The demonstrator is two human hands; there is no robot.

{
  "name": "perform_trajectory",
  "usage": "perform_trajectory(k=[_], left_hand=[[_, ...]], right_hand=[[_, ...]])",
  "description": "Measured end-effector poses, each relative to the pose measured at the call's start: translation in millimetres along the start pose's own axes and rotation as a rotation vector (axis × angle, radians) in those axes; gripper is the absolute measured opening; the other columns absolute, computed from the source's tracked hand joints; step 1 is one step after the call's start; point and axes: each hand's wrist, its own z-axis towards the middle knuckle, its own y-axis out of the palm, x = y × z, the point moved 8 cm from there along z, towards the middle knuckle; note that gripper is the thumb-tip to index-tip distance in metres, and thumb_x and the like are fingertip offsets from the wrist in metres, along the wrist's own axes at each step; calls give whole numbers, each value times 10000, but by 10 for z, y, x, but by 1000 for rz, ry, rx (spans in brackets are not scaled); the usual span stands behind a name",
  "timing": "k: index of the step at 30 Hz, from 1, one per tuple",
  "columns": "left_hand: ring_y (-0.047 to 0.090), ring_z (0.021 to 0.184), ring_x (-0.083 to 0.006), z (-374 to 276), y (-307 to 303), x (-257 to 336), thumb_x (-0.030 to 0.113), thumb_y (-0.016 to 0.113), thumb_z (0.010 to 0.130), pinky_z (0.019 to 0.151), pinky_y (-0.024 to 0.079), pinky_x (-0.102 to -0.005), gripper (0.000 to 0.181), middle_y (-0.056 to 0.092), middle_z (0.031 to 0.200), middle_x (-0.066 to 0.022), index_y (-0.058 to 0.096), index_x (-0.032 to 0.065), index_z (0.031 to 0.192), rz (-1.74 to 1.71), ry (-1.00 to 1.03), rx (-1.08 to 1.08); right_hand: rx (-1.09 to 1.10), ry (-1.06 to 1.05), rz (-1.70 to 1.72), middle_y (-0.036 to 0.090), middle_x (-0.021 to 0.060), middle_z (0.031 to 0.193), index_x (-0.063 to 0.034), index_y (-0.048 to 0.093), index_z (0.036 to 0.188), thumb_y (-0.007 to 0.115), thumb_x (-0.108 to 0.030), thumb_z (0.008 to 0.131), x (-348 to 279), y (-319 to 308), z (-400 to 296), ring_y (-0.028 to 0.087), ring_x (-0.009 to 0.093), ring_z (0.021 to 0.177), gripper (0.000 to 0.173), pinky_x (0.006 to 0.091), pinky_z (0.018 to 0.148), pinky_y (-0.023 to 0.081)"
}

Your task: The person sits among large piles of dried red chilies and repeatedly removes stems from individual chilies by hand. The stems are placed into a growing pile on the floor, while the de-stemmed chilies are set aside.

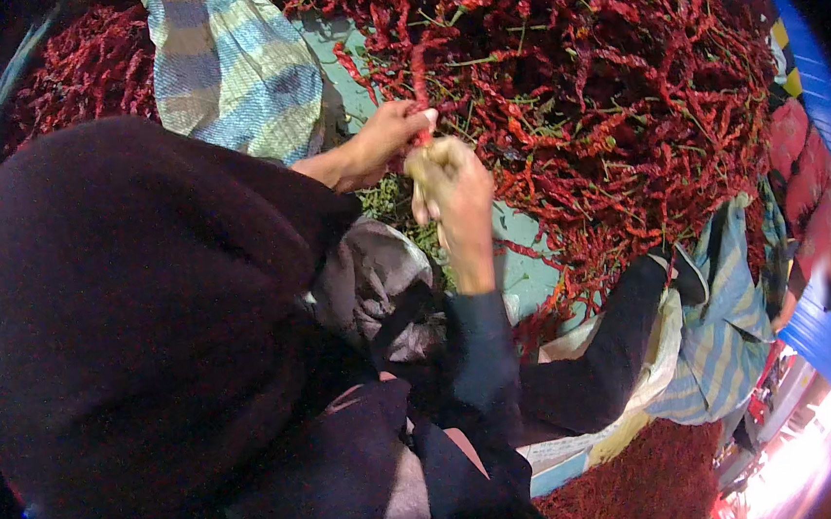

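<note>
My left hand (392,133) holds a long, wrinkled red chili pepper (419,76) upright between thumb and fingers, beside the edge of a big heap of red chilies (593,99) with green stems. My right hand (453,180) is closed at the lower, stem end of the same chili, its fingertips partly hidden and a little blurred. Below the hands lies a pile of loose green stems (424,233), next to a crumpled greyish sack (388,283).
A blue-and-cream striped woven sack (236,69) lies at upper left, with more chilies (90,73) beyond it. Another striped sack (719,353) is at right, near my outstretched leg (585,370). A person in red (804,178) is at the far right. Dark red crushed matter (638,483) fills the bottom.
</note>
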Motion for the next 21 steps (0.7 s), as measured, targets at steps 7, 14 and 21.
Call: perform_trajectory(k=[7,14,21], left_hand=[[317,422,-61,-62,74,202,225,515,875,380,268,-229,224,371,548,34,448,77,722,-60,-88,-231],[457,560,-43,-245,-180,242,201,520,855,485,333,-186,137,484,645,36,530,65,840,74,0,-169],[474,612,-100,-247,102,13,-39,493,770,548,414,-235,75,477,752,-34,498,23,812,-247,-122,-374]], right_hand=[[25,-43,-91,564,5,678,-18,600,928,581,-127,835,21,-125,-283,493,48,538,145,169,466,364],[-234,-250,-946,595,103,965,-60,609,994,571,-41,746,-99,-465,-331,571,231,904,252,298,803,447],[540,-594,-1554,576,116,917,-31,594,926,602,-40,722,-618,-837,28,583,267,776,205,327,677,474]])
